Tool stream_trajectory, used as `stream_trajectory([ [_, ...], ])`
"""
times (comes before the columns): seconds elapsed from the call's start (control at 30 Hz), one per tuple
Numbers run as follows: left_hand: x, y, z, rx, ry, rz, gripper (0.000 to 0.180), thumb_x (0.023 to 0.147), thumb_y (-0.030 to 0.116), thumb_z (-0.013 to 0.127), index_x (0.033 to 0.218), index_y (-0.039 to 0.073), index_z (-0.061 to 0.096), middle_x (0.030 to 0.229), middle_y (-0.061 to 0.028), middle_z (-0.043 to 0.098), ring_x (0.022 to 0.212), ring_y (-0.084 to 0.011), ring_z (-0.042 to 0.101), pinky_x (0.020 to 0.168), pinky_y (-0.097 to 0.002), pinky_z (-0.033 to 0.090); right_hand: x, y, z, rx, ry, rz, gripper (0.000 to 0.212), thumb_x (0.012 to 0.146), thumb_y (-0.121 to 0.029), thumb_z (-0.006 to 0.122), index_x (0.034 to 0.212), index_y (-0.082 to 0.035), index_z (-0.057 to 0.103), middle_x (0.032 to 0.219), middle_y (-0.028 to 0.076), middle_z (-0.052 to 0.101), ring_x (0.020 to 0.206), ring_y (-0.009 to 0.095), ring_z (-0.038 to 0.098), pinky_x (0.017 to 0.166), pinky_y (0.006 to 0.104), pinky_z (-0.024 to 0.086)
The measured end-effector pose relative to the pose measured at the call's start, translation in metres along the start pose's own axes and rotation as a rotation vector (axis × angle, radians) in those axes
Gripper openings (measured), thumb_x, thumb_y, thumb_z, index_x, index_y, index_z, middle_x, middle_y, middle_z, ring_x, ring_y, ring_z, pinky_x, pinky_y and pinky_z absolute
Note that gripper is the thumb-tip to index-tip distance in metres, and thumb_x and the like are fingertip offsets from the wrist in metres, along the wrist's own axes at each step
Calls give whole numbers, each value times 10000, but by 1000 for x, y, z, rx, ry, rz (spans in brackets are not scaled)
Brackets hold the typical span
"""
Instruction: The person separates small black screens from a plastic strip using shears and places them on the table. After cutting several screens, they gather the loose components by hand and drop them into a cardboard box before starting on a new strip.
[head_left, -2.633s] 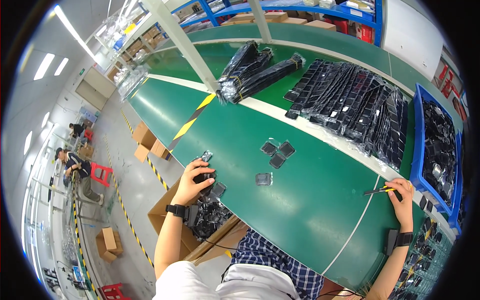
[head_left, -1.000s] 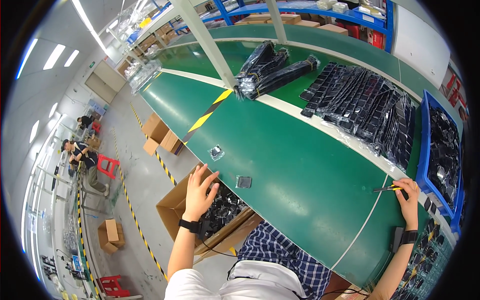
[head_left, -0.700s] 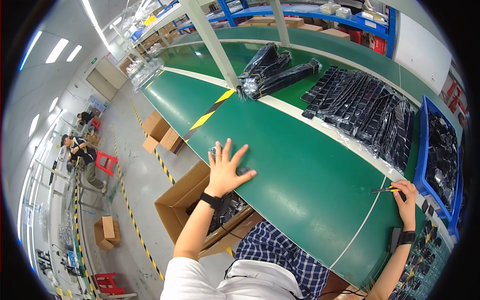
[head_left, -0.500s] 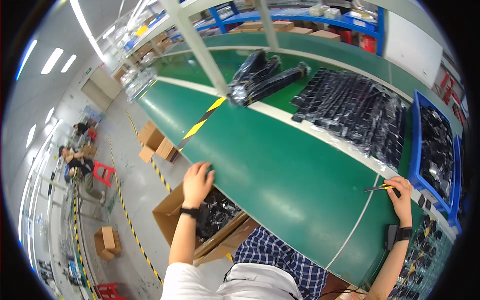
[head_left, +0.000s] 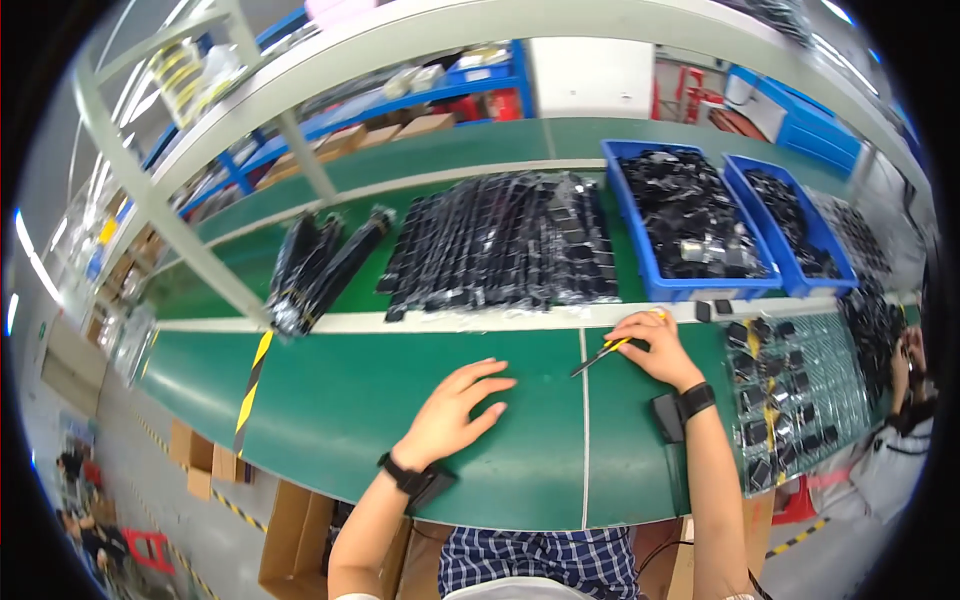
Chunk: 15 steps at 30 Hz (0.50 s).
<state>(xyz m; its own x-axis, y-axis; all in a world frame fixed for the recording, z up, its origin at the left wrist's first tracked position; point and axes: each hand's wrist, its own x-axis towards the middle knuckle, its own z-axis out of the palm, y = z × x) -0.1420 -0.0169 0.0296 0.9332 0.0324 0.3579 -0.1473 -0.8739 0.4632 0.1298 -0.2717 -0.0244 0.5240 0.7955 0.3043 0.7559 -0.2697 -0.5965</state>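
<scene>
Above the green worktable [head_left: 340,400], my left hand [head_left: 452,412] is open, with its fingers stretched out and nothing in it. To the right of a white line on the table, my right hand [head_left: 655,345] is closed around slim yellow-and-black scissors [head_left: 603,354]. Their dark tip points down and left; the fingers hide part of the handle. Beyond the hands lies a wide layer of black parts in clear plastic wrap [head_left: 505,245]. Farther left are long black bundles in clear wrap [head_left: 325,265]. Each wrist carries a black band with a small dark box.
Blue bins [head_left: 715,292] of black parts stand at the far right. Small black pieces lie on a clear bubbly sheet [head_left: 795,400] right of my arm. A white post [head_left: 205,250] rises at the left. An open cardboard box [head_left: 295,540] sits below the table's front edge. A co-worker's hand [head_left: 908,355] is at far right.
My view has swung right. My left hand has moved from the table's front edge, over the cardboard box, to above the table nearer my right hand. The scissors stay in my right hand.
</scene>
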Motion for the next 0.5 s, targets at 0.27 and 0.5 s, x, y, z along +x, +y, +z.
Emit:
stream_trajectory([
  [0.27, 123, -71, 116, -783, 91, -196, 208, 1037, 134, 589, 1193, 21, 668, 1063, -51, 716, 857, -94, 642, 738, -246, 526, -21, 2, -5, -38, -48, 9, 218, 872, -254, 744, 1082, -307, 764, 1118, -92, 670, 1213, 130, 560, 1162, 556, 137],
  [0.5, 127, -65, 109, -481, 44, -108, 155, 1007, 116, 606, 1070, 36, 724, 804, -13, 729, 640, -42, 584, 592, -215, 482, -20, -1, 6, -14, -54, -58, 226, 893, -351, 717, 1116, -325, 737, 1158, -80, 629, 1234, 140, 537, 1160, 610, 122],
])
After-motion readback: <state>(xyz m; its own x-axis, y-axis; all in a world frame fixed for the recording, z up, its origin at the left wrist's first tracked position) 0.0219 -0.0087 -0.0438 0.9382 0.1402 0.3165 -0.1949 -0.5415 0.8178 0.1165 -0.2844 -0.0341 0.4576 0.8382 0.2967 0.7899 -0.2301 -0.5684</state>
